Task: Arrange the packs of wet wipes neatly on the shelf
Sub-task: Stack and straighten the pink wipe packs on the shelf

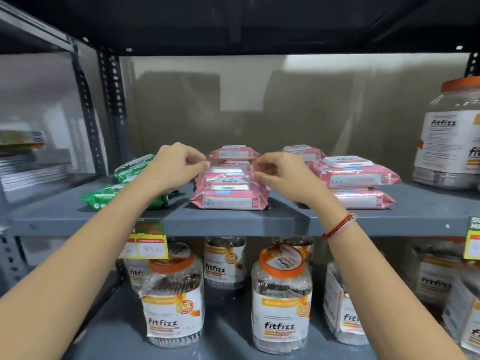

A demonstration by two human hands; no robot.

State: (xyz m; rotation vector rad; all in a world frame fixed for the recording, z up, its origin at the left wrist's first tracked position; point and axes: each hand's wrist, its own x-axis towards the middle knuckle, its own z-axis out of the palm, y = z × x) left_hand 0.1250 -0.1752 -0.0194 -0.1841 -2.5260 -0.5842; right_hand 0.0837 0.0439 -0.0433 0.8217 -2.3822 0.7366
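Note:
Pink wet-wipe packs with white lids lie on the grey shelf. A front middle pack has more pink packs stacked behind it. On the right, a stack of two pink packs stands with another pack behind. Green packs lie to the left. My left hand and my right hand hover on either side of the middle stack, fingers curled. Neither hand visibly holds a pack.
A large fitfizz jar with an orange lid stands at the shelf's right end. Several fitfizz jars fill the lower shelf. Yellow price tags hang from the shelf edge. Black slotted uprights frame the left side.

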